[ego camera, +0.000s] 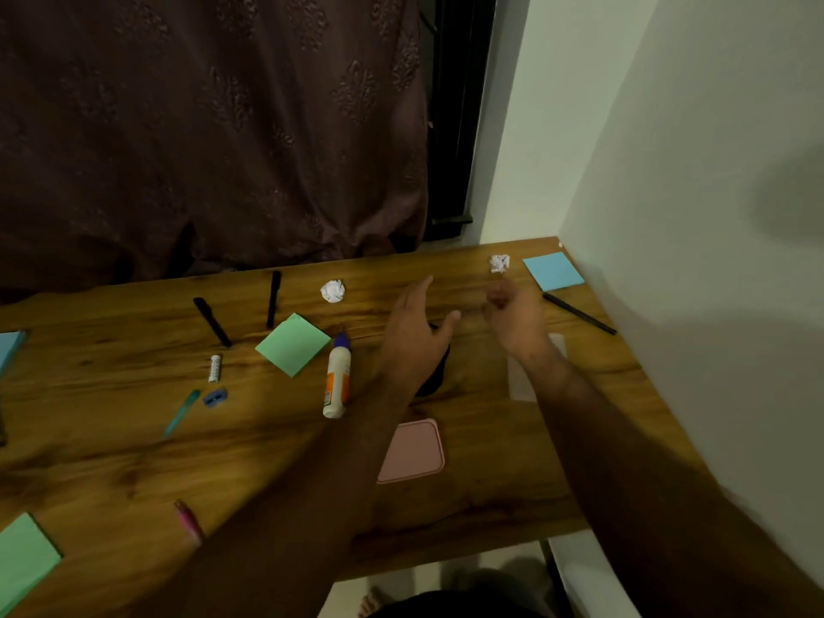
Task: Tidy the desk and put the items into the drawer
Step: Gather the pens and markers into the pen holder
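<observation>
Nearest me, a pink lid (412, 452) is lying on the tabletop (111, 461). Both hands are hovering toward twelve o'clock: the left hand (417, 325) spread, the right hand (512, 316) curling, holding nothing I can see. A glue bottle (337, 376) is lying at nine o'clock of the left wrist.

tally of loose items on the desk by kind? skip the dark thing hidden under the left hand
Sticky-note pads: 5 (green, green, blue, blue, pink)
Crumpled paper balls: 2
Black pens or sticks: 3
Coloured pens: 2 (teal, pink)
Glue bottle: 1
Small white tube: 1
Blue sharpener: 1
Total: 15
</observation>
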